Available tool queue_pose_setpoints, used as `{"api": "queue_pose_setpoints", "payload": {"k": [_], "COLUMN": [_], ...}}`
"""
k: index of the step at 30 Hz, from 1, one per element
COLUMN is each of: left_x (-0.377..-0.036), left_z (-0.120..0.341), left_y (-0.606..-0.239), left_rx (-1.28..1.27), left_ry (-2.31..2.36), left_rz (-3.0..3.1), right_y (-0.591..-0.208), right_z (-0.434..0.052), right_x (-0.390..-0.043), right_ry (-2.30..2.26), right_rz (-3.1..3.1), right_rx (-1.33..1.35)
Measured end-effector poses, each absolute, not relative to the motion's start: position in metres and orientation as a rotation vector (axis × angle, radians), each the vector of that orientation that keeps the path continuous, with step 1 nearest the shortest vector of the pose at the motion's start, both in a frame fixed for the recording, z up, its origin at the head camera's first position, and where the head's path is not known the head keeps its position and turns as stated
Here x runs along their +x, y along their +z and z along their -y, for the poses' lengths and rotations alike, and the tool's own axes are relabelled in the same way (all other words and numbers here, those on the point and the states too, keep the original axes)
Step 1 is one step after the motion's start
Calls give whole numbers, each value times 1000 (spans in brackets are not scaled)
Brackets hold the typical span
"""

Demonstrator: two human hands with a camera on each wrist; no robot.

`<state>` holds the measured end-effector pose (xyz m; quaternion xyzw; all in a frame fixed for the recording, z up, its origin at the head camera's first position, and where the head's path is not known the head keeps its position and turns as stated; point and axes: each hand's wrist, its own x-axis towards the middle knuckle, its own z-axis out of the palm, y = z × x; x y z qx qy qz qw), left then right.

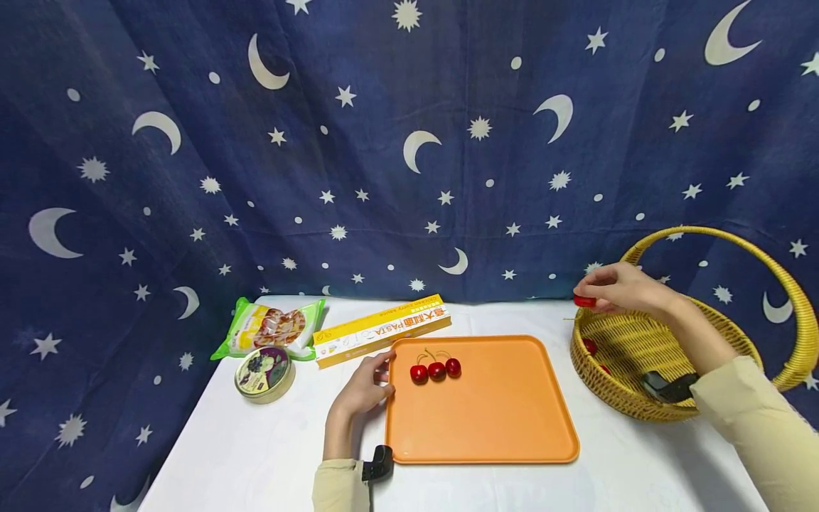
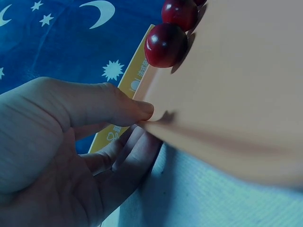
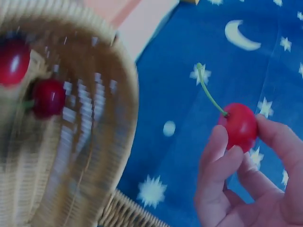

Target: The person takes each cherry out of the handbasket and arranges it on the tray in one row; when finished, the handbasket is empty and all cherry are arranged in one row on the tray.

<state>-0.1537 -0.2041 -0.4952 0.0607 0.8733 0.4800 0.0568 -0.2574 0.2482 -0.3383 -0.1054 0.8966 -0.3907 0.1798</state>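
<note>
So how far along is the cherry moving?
Three cherries already lie on the tray. The right hand pinches a fourth cherry above the basket; the left hand grips the tray's edge. At least two cherries are left in the basket.

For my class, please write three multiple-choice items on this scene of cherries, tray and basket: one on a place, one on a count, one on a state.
1. Where is the pasta box?
A. behind the tray's far left corner
B. in the basket
C. on the tray

2. How many cherries lie on the orange tray?
A. one
B. three
C. five

3. What is the right hand doing?
A. resting flat on the table
B. pinching a cherry above the basket
C. lifting the round tin

Answers:
1 A: the box lies on the table beyond the tray.
2 B: three sit in a row.
3 B: fingertips hold it over the rim.
</note>
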Motion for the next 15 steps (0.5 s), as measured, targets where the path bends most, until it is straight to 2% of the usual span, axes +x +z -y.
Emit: {"api": "queue_pose_setpoints", "payload": {"k": [10,15], "left_x": [-154,-154], "left_z": [204,205], "left_y": [-493,-492], "left_rx": [190,192], "left_ry": [1435,1422], "left_rz": [-2657,-2661], "right_y": [-361,-377], "right_z": [-201,-176], "right_x": [-249,-244], "right_ry": [-1186,-1280], "right_rz": [-2496,-2410], "right_rx": [-504,-509]}}
